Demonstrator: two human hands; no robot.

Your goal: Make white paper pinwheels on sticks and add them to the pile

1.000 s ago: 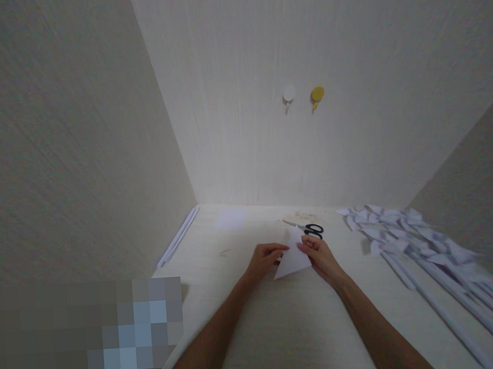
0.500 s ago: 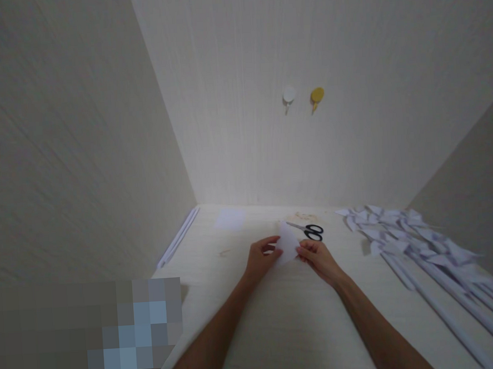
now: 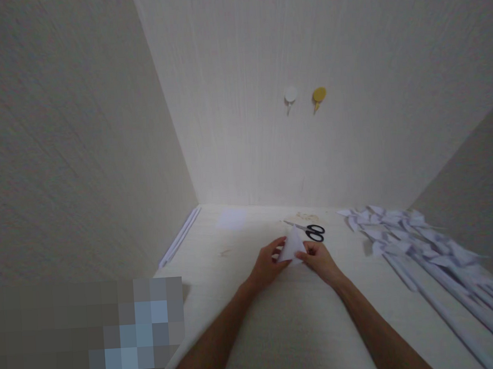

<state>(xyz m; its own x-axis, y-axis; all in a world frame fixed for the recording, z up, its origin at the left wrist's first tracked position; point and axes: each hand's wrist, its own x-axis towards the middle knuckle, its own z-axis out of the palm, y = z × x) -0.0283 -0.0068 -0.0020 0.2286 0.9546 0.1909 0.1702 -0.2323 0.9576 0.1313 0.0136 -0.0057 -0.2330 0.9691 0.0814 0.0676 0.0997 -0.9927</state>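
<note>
A small white piece of paper (image 3: 292, 247), now triangular in outline with its tip pointing away from me, is held between both hands over the table. My left hand (image 3: 271, 261) is closed on its left side, fingers behind and thumb along the lower edge. On the right side, my right hand (image 3: 316, 256) pinches the paper near its lower corner. Just beyond my right hand lies a pair of scissors (image 3: 315, 231) with black handles, blades pointing left. Parts of the fingers are hidden behind the paper.
A pale square of paper (image 3: 232, 219) lies at the back of the table (image 3: 259, 328). Thin white paper rolls (image 3: 179, 237) rest along the left edge. Several paper pinwheel-like shapes on rolled sticks (image 3: 416, 235) cover the right side. Two hooks (image 3: 319, 95) are on the wall.
The paper has gone from a wider diamond-like shape to a narrower triangle. My left hand has shifted right and slightly down, and my right thumb has come over the paper's front.
</note>
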